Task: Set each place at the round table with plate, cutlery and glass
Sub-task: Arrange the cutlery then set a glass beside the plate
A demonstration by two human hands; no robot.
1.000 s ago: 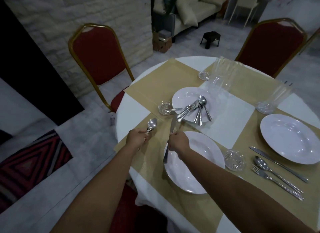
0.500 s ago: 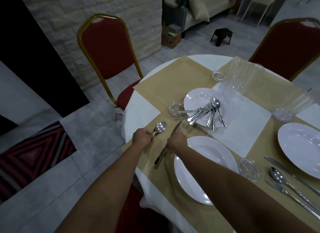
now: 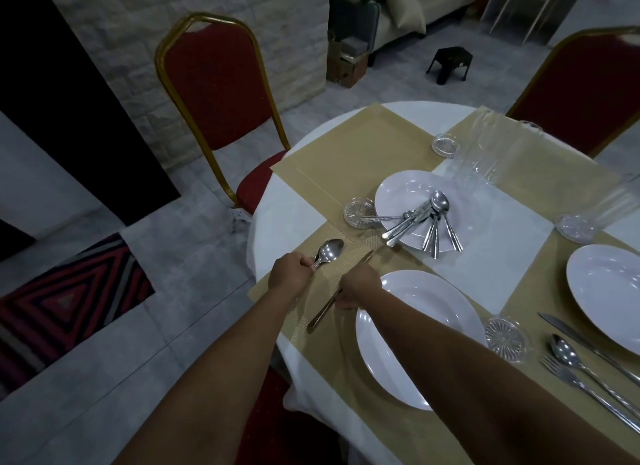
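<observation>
Head | round table (image 3: pixel 277 219), white cloth, beige placemats (image 3: pixel 349 160) | red chairs (image 3: pixel 214 87), grey floor (image 3: pixel 166 326)

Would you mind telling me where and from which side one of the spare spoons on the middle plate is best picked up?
Judging by their pose, take a spoon by its handle end, coming from the near side. The handles fan out over the near rim of the plate and seem to stand clear of the cloth, while the bowls lie bunched together among the other cutlery.

Knife (image 3: pixel 337 293) in right hand (image 3: pixel 358 286) now lower, against the placemat (image 3: pixel 311 309).
</observation>
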